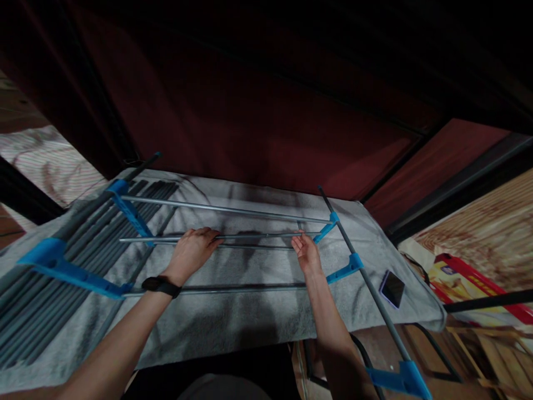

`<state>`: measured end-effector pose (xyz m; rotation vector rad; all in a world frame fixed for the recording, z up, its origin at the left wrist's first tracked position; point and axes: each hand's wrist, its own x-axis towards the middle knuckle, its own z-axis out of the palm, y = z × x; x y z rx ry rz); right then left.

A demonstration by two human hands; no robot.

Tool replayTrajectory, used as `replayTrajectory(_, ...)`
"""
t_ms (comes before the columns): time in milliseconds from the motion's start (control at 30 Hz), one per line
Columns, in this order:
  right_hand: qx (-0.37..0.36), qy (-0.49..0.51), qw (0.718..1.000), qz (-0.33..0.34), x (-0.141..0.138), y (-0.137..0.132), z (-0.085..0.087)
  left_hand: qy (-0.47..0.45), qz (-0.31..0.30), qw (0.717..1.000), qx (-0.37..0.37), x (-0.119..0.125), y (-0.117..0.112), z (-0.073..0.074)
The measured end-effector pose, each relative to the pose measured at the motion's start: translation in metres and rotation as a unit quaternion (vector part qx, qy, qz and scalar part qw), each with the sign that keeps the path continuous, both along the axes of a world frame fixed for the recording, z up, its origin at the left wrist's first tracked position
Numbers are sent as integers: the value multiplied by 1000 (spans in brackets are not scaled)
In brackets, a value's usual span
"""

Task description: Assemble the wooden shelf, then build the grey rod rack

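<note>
A loose-looking grey metal tube (250,236) runs crosswise between my hands. My left hand (195,250), with a black band (161,286) at the wrist, is closed over its left part from above. Near its right end, my right hand (307,251) pinches it with thumb and fingers, palm turned partly up. Around it lies a frame of grey tubes with a back crossbar (225,209) and a front crossbar (250,289). Blue plastic brackets join these bars to side poles, including a left bracket (83,275) and a right bracket (347,266).
Several grey tubes (91,250) lie side by side at the left on a grey cloth (208,328). A phone (392,289) rests near the cloth's right edge. A red and yellow package (466,283) is further right. A dark red panel (250,122) stands behind.
</note>
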<state>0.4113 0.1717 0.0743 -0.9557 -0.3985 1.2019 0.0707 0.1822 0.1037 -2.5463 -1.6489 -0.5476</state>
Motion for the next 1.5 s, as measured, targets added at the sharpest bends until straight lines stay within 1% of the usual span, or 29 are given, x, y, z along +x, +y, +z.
replayTrajectory(233, -7, -25, 1000, 6, 3, -1, -1, 1, -4, 1000, 8, 1, 3, 2)
replayTrajectory(333, -15, -64, 998, -1, 7, -5, -7, 1, -2, 1000, 9, 2, 3, 3)
replayTrajectory(400, -26, -117, 992, -39, 14, -10, -15, 11, -5, 1000, 9, 4, 2, 5)
replayTrajectory(467, -38, -188, 976, -106, 25, -13, -26, 27, -5, 1000, 6, 5, 0, 7)
replayTrajectory(533, -43, -264, 944, -194, 39, -14, -37, 34, 1, 999, 3, 6, -1, 8)
replayTrajectory(567, -45, -298, 928, -220, 46, -13, -42, 34, 3, 999, 2, 6, -2, 8)
replayTrajectory(633, -64, -344, 903, -250, 60, -11, -47, 34, 0, 999, 0, 6, -2, 7)
replayTrajectory(667, -69, -358, 898, -248, 65, -10, -48, 33, -2, 999, -1, 6, -2, 7)
replayTrajectory(733, -66, -373, 896, -233, 73, -8, -48, 31, -3, 999, -10, 5, -1, 7)
replayTrajectory(900, -12, -389, 899, -199, 75, -3, -40, 8, 4, 999, -38, 5, 1, 11)
replayTrajectory(967, 2, -387, 902, -191, 74, -2, -38, 4, 1, 1000, -27, 7, 1, 14)
replayTrajectory(1033, 11, -376, 906, -192, 74, -2, -37, 20, -6, 1000, -2, 9, -1, 17)
replayTrajectory(1133, 12, -356, 915, -189, 77, -2, -35, 56, -18, 998, 29, 11, -3, 18)
replayTrajectory(1233, 4, -350, 919, -180, 79, -1, -35, 76, -30, 996, 35, 10, -3, 18)
replayTrajectory(1400, -6, -381, 906, -185, 77, 5, -38, 102, -39, 993, 35, 10, -3, 20)
replayTrajectory(1500, -10, -385, 907, -169, 76, 7, -40, 113, -38, 992, 39, 11, -2, 21)
